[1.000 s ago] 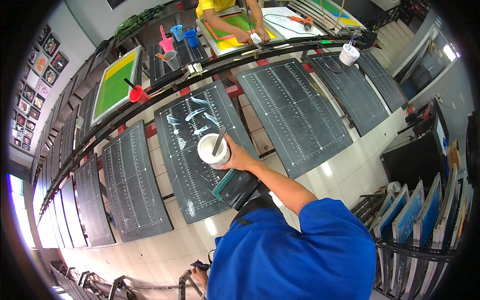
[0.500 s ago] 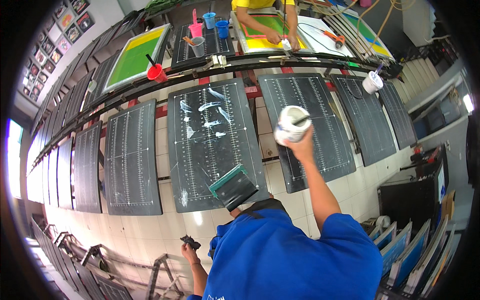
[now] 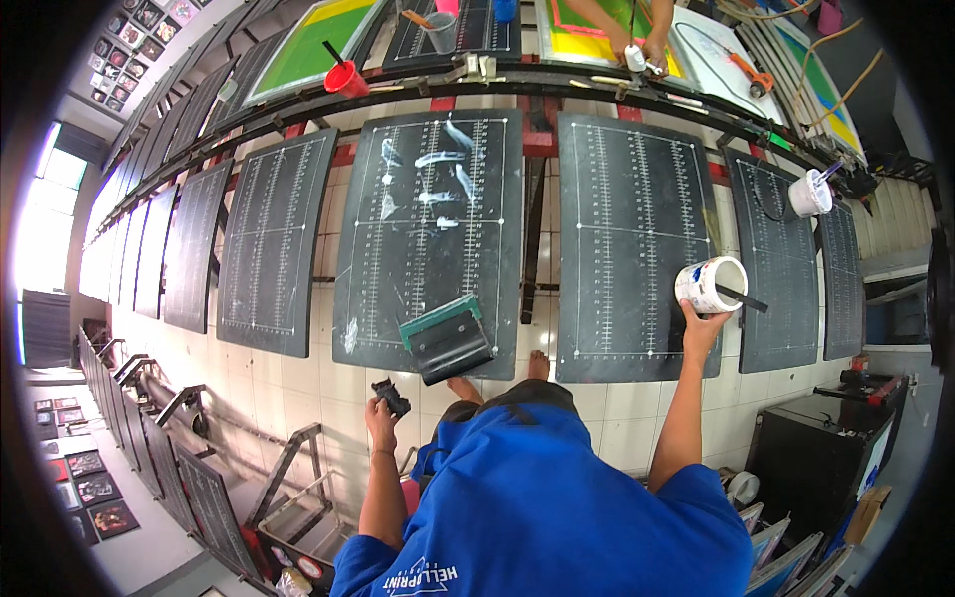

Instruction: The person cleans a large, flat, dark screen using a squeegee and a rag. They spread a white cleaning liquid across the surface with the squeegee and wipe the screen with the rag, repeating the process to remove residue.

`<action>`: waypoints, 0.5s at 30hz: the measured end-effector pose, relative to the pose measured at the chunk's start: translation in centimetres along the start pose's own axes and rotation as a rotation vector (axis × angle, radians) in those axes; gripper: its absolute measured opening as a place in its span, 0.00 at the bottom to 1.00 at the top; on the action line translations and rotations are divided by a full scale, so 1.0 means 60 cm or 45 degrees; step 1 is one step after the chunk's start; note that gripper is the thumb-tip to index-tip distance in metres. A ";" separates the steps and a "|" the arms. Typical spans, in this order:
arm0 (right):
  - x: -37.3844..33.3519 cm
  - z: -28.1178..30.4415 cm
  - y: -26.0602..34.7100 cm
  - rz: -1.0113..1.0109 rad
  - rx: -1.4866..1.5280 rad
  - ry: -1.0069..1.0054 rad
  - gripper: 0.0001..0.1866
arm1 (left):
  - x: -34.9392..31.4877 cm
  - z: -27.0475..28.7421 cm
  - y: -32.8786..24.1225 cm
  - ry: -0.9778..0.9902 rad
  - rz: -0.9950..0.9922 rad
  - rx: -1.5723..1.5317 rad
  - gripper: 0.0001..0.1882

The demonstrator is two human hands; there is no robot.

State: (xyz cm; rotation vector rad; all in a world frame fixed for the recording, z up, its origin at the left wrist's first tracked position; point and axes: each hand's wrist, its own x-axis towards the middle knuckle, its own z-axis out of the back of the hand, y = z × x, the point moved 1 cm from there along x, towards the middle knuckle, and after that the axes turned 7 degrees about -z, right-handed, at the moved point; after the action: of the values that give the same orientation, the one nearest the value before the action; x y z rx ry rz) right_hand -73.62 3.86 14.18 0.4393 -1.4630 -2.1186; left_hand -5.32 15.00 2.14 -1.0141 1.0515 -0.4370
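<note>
My left hand (image 3: pixel 381 426) is closed around a crumpled black rag (image 3: pixel 392 399), held past the near edge of the boards. With my right hand (image 3: pixel 702 324) I grip a white tub (image 3: pixel 700 286) from below; it is tilted, and a dark flat stick (image 3: pixel 744 298) pokes out of its mouth. The tub hangs over the gap between two dark gridded boards. A wide squeegee (image 3: pixel 448 338), green along one side and black on the other, rests near the front edge of the middle board (image 3: pixel 398 289). White smears (image 3: pixel 438 179) mark that board's far half.
More gridded boards (image 3: pixel 264 249) stand in a row on both sides. A black rail (image 3: pixel 557 85) runs behind them, with a red cup (image 3: pixel 346 79) and framed screens (image 3: pixel 318 45) beyond. Another person's hands (image 3: pixel 647 50) work there. A white bucket (image 3: pixel 810 194) sits at far right.
My right hand has carried the tub rightward and nearer, turning its mouth more to the right. My left hand still holds the rag. The whole view has shifted with my head.
</note>
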 end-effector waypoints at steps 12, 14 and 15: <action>-0.467 -0.222 0.142 -1.031 0.235 1.292 0.21 | 0.077 0.050 -0.022 0.136 -0.092 -0.021 0.12; -0.530 -0.273 0.144 -1.158 0.313 1.179 0.23 | 0.103 0.078 -0.039 0.202 -0.150 -0.037 0.10; -0.554 -0.293 0.143 -1.217 0.350 1.120 0.23 | 0.115 0.094 -0.048 0.186 -0.148 -0.037 0.10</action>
State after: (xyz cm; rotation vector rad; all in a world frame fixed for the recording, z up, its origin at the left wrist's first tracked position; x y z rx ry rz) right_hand -35.21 7.52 14.85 2.1834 -1.0504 -1.8095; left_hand 3.27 11.27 1.83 -1.0856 1.1351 -0.5990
